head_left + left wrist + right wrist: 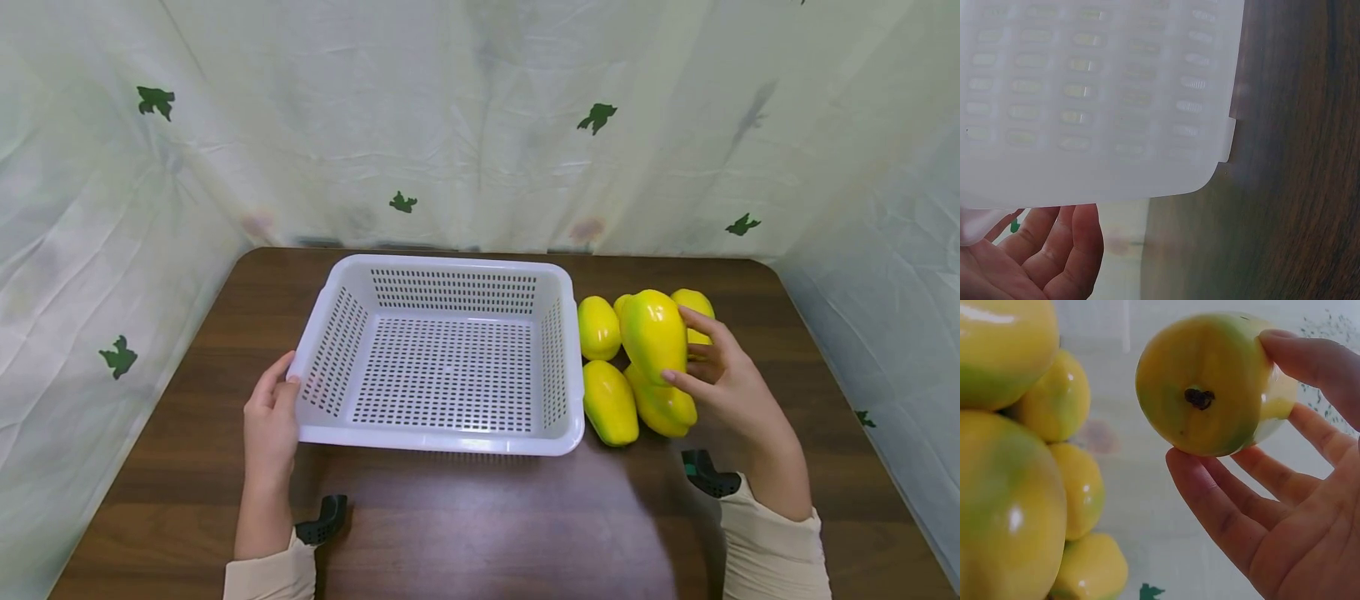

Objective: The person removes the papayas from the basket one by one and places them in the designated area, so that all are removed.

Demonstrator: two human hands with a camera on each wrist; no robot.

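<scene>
In the head view, a white plastic basket (pixel 442 440) with slotted walls and floor stands left of several yellow mangoes. My left hand (pixel 272 421) grips its left rim, thumb on top. The left wrist view shows the curled fingers (pixel 1082 250) against the basket's wall (pixel 1085 175). With fingertips and thumb, my right hand (pixel 723 379) pinches one mango (pixel 654 333) above the others. That mango (pixel 1204 381) shows its dark stem end in the right wrist view, held between thumb and fingers of the hand (pixel 1291 525). The basket holds nothing.
Beside the basket's right wall lie more mangoes, among them one in front (pixel 611 404), one at the back (pixel 598 327) and one under the held fruit (pixel 663 404). The brown wooden table (pixel 480 525) is bordered by a pale cloth backdrop (pixel 480 125) with green shapes.
</scene>
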